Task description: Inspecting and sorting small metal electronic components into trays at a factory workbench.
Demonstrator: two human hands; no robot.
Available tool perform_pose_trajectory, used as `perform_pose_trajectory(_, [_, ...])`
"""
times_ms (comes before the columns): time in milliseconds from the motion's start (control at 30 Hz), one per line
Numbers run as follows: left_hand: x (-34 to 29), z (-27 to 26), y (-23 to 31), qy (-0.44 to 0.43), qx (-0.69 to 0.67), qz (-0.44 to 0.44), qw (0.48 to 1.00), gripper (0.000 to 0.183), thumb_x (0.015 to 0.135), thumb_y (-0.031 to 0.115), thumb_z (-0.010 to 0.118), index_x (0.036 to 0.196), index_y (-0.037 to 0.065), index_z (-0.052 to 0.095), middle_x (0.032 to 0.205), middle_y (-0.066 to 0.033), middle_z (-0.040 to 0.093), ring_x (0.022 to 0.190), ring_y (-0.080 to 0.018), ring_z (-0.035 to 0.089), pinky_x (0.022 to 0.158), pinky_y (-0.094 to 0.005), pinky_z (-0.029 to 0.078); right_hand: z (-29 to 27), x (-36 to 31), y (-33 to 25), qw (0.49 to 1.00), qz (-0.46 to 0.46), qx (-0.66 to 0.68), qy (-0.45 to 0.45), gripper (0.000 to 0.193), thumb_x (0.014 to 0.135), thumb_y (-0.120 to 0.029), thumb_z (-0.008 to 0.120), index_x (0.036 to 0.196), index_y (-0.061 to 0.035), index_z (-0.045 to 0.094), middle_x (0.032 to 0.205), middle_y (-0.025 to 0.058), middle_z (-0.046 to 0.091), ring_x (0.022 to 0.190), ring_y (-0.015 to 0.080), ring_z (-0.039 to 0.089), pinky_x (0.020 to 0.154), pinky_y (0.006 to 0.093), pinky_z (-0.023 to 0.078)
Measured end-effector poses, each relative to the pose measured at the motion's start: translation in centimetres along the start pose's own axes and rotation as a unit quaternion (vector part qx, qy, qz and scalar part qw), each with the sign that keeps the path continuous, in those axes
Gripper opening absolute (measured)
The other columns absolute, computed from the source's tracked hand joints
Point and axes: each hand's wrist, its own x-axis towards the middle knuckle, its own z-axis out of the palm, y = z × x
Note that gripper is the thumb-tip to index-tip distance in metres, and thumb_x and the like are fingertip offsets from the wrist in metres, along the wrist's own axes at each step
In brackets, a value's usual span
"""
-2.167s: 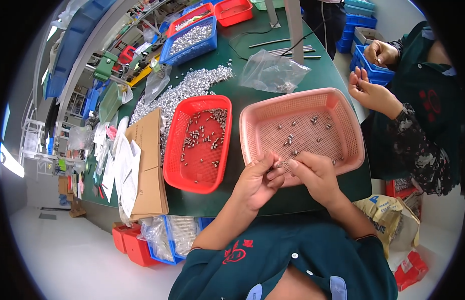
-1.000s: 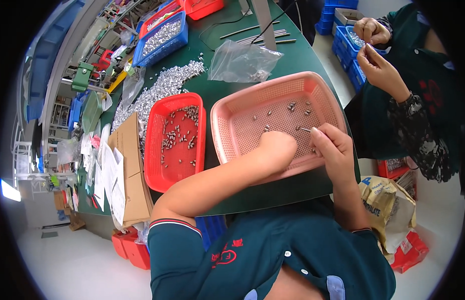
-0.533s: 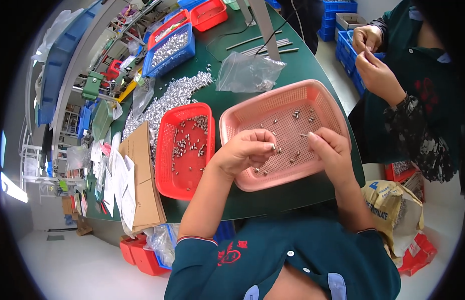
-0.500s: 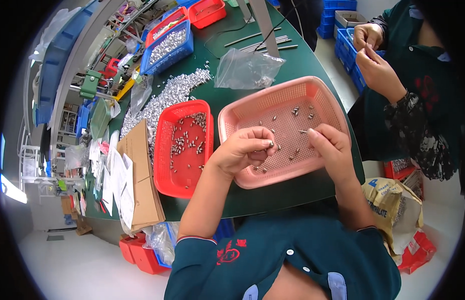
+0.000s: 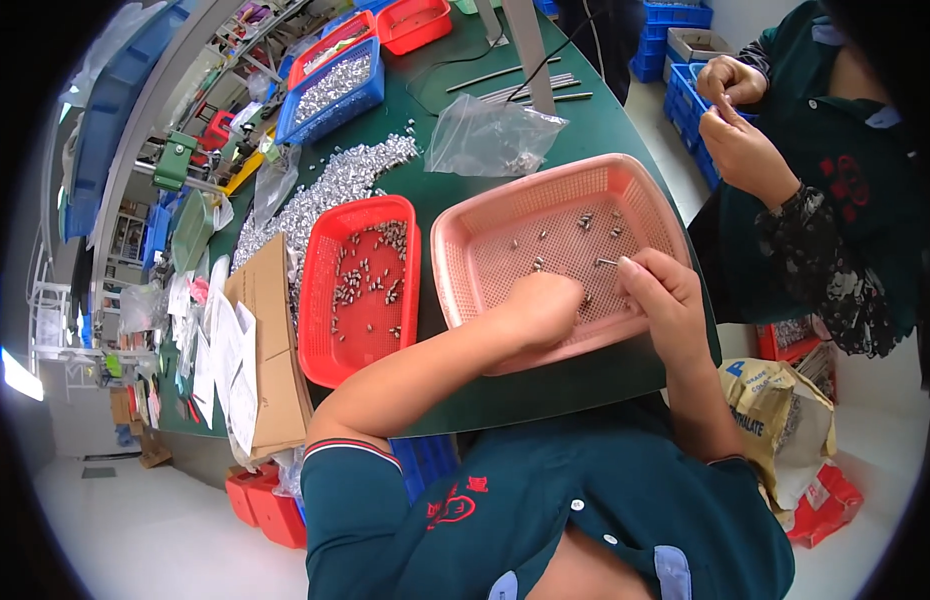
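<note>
My left hand (image 5: 548,308) reaches down into the pink mesh basket (image 5: 463,225), bent at the wrist, its back toward me and its fingers hidden below. Small metal parts (image 5: 584,221) lie scattered on the basket's floor. Over the basket's right side, my right hand (image 5: 667,292) is closed in a pinch on a thin metal pin (image 5: 607,261), whose end points left from the fingertips. Beside my left forearm stands a red basket (image 5: 315,330) holding many similar small metal parts (image 5: 357,280).
A heap of shiny metal pieces (image 5: 335,180) spreads behind the red basket, with a blue basket (image 5: 360,100) beyond. A clear plastic bag (image 5: 490,135) and metal rods (image 5: 525,90) lie at the back. Cardboard (image 5: 270,350) is at left. A co-worker's hands (image 5: 740,130) work at right.
My left hand has turned over and gone down into the pink basket, its fingers now out of sight. My right hand still holds the pin in nearly the same place.
</note>
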Motion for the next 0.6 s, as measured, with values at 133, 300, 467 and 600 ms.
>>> perform_pose_trajectory(133, [0.7,-0.5,1.2,-0.030,0.099,0.040,0.994,0.013,0.074,0.015,0.056,0.077,0.004,0.064,0.075,-0.0187,0.063,0.073,-0.0339,0.063,0.063,-0.0441,0.050,-0.7,0.0,0.1,0.999,-0.014,0.020,-0.026,0.017,0.087,-0.013,0.055,0.075,-0.0007,0.059,0.064,-0.0033,0.052,0.058,0.0008,0.043,0.050,0.0176,0.033])
perform_pose_trajectory(300, [1.3,0.6,1.9,-0.053,0.125,0.057,0.989,0.017,0.073,0.017,0.056,0.079,0.004,0.066,0.079,-0.0164,0.065,0.077,-0.0315,0.064,0.065,-0.0410,0.051,-0.4,-0.8,0.0,1.000,-0.007,0.024,-0.019,0.019,0.087,-0.011,0.054,0.072,-0.0002,0.057,0.061,-0.0036,0.049,0.057,0.0014,0.042,0.049,0.0182,0.032])
perform_pose_trajectory(467, [-1.0,-3.3,-0.2,-0.081,-0.334,-0.015,0.939,0.017,0.079,0.018,0.056,0.080,0.001,0.061,0.065,-0.0075,0.054,0.055,-0.0158,0.048,0.050,-0.0291,0.039,-0.6,-1.3,0.2,1.000,-0.003,0.016,-0.020,0.021,0.087,-0.014,0.055,0.070,-0.0011,0.057,0.060,-0.0041,0.049,0.054,0.0019,0.041,0.048,0.0187,0.031])
perform_pose_trajectory(600, [-4.2,-4.0,-2.9,-0.053,-0.788,0.020,0.613,0.015,0.085,0.017,0.053,0.087,0.003,0.057,0.062,-0.0008,0.047,0.046,-0.0040,0.032,0.042,-0.0159,0.025,0.3,-1.3,0.8,0.999,0.003,0.019,-0.034,0.021,0.087,-0.013,0.055,0.071,-0.0005,0.058,0.060,-0.0032,0.050,0.055,0.0025,0.042,0.048,0.0192,0.032])
